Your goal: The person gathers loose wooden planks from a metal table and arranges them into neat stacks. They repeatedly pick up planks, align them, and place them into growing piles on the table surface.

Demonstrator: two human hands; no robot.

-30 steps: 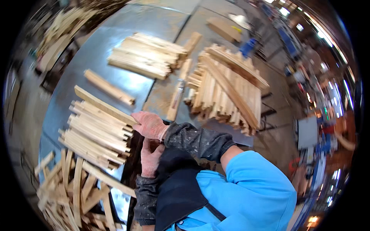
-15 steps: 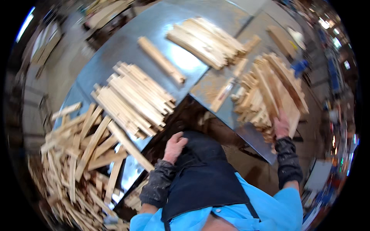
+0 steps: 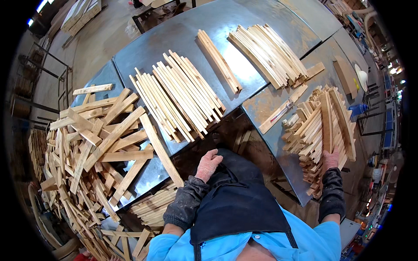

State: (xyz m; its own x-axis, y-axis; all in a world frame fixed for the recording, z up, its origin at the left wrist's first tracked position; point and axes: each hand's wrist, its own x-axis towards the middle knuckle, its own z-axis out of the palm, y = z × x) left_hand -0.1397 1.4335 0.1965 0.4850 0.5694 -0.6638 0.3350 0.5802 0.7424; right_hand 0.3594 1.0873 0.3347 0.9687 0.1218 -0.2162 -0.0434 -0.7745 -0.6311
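My right hand [image 3: 331,158], in a pinkish glove, grips the near end of a wooden slat [image 3: 326,124]. That slat lies on top of a stack of slats [image 3: 307,135] at the right end of the metal table. Another slat [image 3: 342,117] lies on the stack just to its right. My left hand [image 3: 208,165], gloved too, is held in front of my dark apron [image 3: 239,209] with its fingers curled in and nothing visible in them. Beyond it, a row of pale slats [image 3: 174,95] lies side by side on the metal table [image 3: 183,35].
A jumbled heap of slats [image 3: 100,148] fills the left side. Farther back lie a narrow bundle of slats [image 3: 220,63] and a second row [image 3: 270,56]. A loose slat with a thin tool on it [image 3: 283,111] lies near the right stack. A dark gap separates the table sections before me.
The view has shifted, so the tables appear higher and farther right. My right hand stays at the right stack, where the slat in it now looks narrower and steadier. My left hand remains by the apron.
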